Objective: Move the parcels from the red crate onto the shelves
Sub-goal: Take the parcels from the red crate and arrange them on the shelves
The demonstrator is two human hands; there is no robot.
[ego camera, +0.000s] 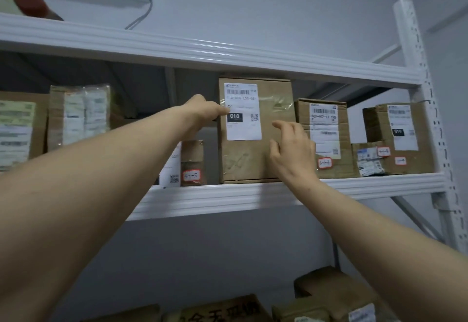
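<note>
On the middle shelf [228,200] of the white metal rack, I see the tall cardboard parcel [243,162] standing upright, its top close under the shelf above [202,50]. Its white shipping label [243,111], marked 010, faces me. My left hand [202,112] grips the parcel's left edge, thumb on the front by the label and the other fingers curled out of sight round the side. My right hand [291,149] is spread loose over the lower right of the parcel's front, fingers apart and slightly bent, holding nothing; I cannot tell whether the fingertips touch the cardboard.

Just right of the parcel stands a shorter box [326,131] with a red-bordered sticker [324,162], and further right two more boxes [402,129] are stacked against the perforated upright [417,68]. Left of the parcel, set lower, is a small box [192,162] with its own red-bordered sticker. More cardboard parcels [336,293] lie on the level below.
</note>
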